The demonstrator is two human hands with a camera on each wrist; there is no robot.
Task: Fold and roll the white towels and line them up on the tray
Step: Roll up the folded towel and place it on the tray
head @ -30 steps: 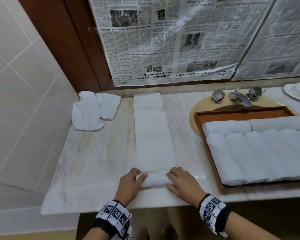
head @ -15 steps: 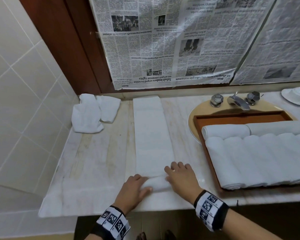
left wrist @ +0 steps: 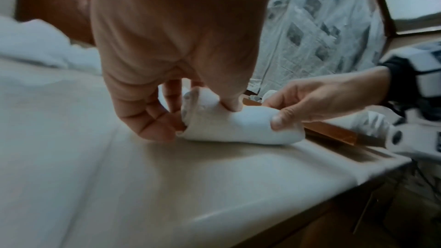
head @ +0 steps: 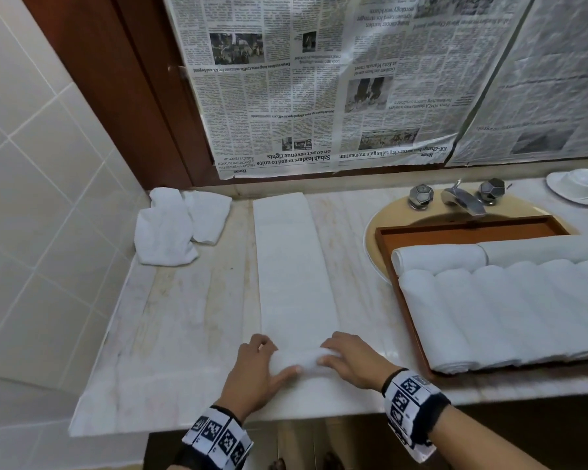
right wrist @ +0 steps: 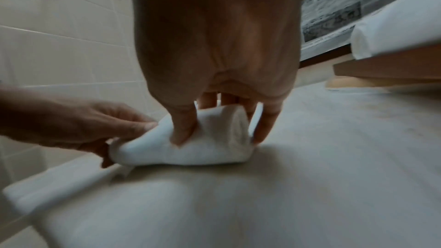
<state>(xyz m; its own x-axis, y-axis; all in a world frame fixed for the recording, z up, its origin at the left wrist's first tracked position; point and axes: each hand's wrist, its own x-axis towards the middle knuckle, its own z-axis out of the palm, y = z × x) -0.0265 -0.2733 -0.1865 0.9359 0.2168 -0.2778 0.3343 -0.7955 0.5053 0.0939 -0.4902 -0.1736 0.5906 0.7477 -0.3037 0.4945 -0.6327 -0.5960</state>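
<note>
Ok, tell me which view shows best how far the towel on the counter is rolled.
The head view: the folded towel shows whole, only its near end rolled, between the left hand and right hand. The left and right wrist views show just that roll, gripped by both hands; the flat stretch is hidden.

Head view looks down over counter (head: pixel 190 334); wrist views close, low, opposed, somewhat blurred; share roll (left wrist: pixel 229 125).
</note>
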